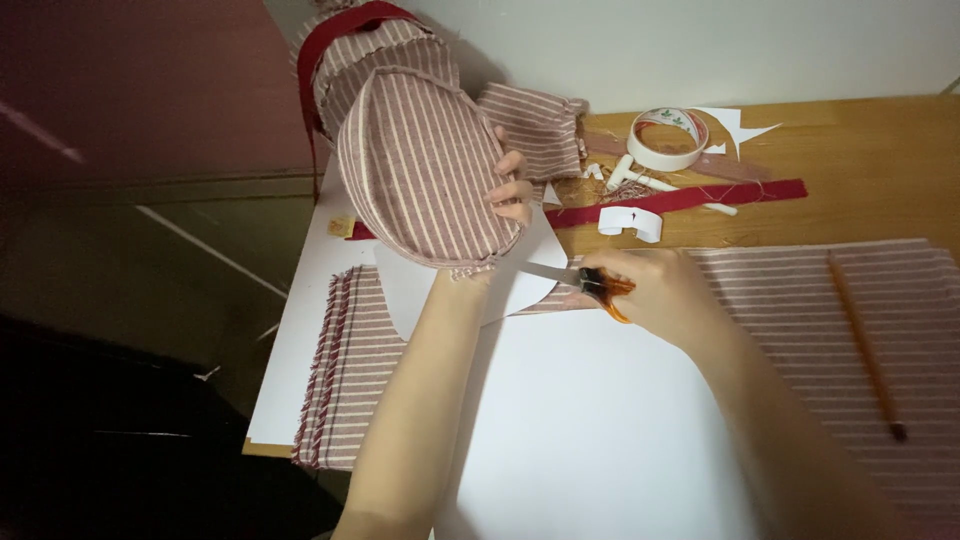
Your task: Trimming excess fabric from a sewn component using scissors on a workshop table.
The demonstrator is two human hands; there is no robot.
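My left hand holds up an oval piece covered in red-and-white striped fabric, tilted so its flat face points at me; only the fingertips show past its right edge. My right hand grips small scissors with orange handles. The metal blades point left and reach the frayed lower edge of the oval piece. A white paper cutout lies on the table under the blades.
A large white sheet and striped cloth cover the wooden table. A pencil lies on the cloth at right. A tape roll, a red ribbon strip and another striped fabric form sit at the back.
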